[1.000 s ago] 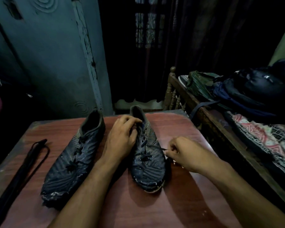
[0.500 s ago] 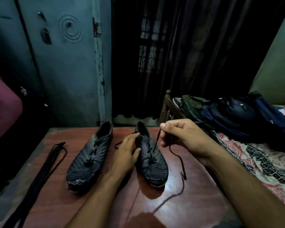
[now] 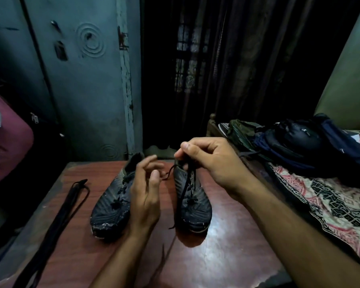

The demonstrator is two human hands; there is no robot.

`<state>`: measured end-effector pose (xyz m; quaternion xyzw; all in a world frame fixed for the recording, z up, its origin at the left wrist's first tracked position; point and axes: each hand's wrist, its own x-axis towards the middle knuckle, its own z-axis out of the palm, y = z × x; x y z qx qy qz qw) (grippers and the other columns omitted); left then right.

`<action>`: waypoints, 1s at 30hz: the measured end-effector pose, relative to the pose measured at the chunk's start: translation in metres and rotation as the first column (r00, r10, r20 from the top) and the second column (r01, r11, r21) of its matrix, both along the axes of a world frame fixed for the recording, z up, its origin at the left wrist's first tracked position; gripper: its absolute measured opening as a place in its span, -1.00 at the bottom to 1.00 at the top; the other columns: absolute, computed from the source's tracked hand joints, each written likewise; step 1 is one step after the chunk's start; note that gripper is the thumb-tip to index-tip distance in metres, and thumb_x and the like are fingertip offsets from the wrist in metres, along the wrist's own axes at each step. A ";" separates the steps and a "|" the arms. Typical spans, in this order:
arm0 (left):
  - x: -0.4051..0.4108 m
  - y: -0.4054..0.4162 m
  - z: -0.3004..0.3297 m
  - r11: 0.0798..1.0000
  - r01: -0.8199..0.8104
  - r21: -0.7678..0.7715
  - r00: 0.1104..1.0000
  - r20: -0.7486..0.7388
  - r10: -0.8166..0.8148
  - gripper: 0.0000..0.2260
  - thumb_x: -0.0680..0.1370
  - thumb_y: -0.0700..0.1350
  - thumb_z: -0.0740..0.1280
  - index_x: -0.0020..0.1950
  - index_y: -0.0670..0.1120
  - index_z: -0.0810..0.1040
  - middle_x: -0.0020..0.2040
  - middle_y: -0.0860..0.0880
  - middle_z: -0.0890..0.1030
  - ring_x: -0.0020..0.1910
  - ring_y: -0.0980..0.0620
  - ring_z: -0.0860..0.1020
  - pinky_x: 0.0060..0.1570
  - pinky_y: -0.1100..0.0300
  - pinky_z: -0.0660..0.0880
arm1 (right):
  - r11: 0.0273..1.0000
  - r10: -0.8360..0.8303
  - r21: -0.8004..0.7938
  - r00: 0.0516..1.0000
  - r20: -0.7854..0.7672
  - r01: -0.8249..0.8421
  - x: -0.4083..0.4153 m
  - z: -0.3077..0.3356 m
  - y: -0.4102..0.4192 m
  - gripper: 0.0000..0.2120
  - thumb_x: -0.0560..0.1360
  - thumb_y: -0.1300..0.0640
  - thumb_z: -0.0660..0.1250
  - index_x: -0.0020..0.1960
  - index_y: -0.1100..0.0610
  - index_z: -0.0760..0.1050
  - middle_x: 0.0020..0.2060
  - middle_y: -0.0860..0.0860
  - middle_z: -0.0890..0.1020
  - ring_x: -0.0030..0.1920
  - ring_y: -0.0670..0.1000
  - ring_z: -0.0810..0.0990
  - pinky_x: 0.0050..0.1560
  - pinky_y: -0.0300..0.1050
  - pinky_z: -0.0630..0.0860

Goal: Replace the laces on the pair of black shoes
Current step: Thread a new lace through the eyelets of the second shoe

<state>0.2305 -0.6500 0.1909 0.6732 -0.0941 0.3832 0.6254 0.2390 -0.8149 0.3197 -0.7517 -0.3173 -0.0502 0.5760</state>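
Two worn black shoes stand side by side on a reddish wooden table (image 3: 227, 250), toes toward me. The left shoe (image 3: 112, 206) is laced. Above the right shoe (image 3: 193, 206), my right hand (image 3: 210, 161) pinches its black lace (image 3: 184, 190) between thumb and forefinger, and the lace hangs down over the toe. Another end of the lace loops out to the left of that shoe's collar. My left hand (image 3: 147, 190) hovers between the shoes with fingers spread, holding nothing. A bundle of black spare laces (image 3: 60, 223) lies along the table's left side.
A bed with a patterned sheet (image 3: 328, 200) runs along the right edge of the table, with dark bags (image 3: 299, 146) piled on it. A blue-grey cupboard door (image 3: 81, 90) and dark curtains (image 3: 216, 69) stand behind. A maroon object (image 3: 6, 140) is at far left.
My left hand has come off the right shoe and opened between the shoes. My right hand has pulled the lace up from the table's right side to above the shoe's collar.
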 end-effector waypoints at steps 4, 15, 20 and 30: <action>-0.035 -0.004 0.044 0.963 0.215 0.165 0.976 -0.007 -0.216 -0.51 0.57 0.07 0.37 0.50 0.15 0.36 0.23 0.09 0.60 0.22 0.03 0.62 0.17 0.14 0.58 | 0.970 -0.003 -0.237 0.979 0.202 0.052 0.006 -0.002 0.009 -0.77 0.63 0.05 0.36 -0.10 0.10 0.72 -0.29 -0.11 0.64 -0.22 -0.16 0.60 -0.13 -0.15 0.50; -0.028 0.039 0.041 0.734 -0.097 0.672 0.994 0.102 0.037 -0.76 0.66 0.06 0.29 0.09 -0.05 0.68 -0.13 0.09 0.62 -0.17 0.13 0.58 -0.23 0.15 0.51 | 0.846 0.144 -0.522 0.989 0.030 -0.107 -0.002 0.014 0.001 -0.92 0.61 0.16 0.39 0.09 0.09 0.55 -0.39 -0.06 0.59 -0.33 -0.07 0.53 -0.23 0.01 0.49; -0.016 0.050 0.020 0.438 -0.312 0.843 0.947 0.240 0.213 -0.64 0.68 0.15 0.12 0.10 0.00 0.64 -0.07 0.09 0.58 -0.12 0.02 0.53 -0.44 0.09 0.47 | 0.938 0.190 -0.274 0.976 -0.102 -0.211 -0.007 0.017 -0.015 -0.88 0.60 0.24 0.39 0.13 0.14 0.58 -0.32 0.07 0.66 -0.29 0.08 0.56 -0.19 -0.02 0.52; 0.037 0.037 -0.038 0.597 -0.127 0.792 0.905 -0.154 0.396 -0.89 0.61 0.01 0.37 0.06 0.00 0.62 -0.08 0.00 0.58 -0.08 -0.16 0.63 -0.24 0.01 0.49 | 0.975 0.209 -0.009 0.929 -0.305 -0.222 -0.036 -0.035 -0.051 -0.87 0.51 0.33 0.33 -0.06 0.13 0.58 -0.43 0.16 0.46 -0.44 -0.01 0.49 -0.34 -0.16 0.45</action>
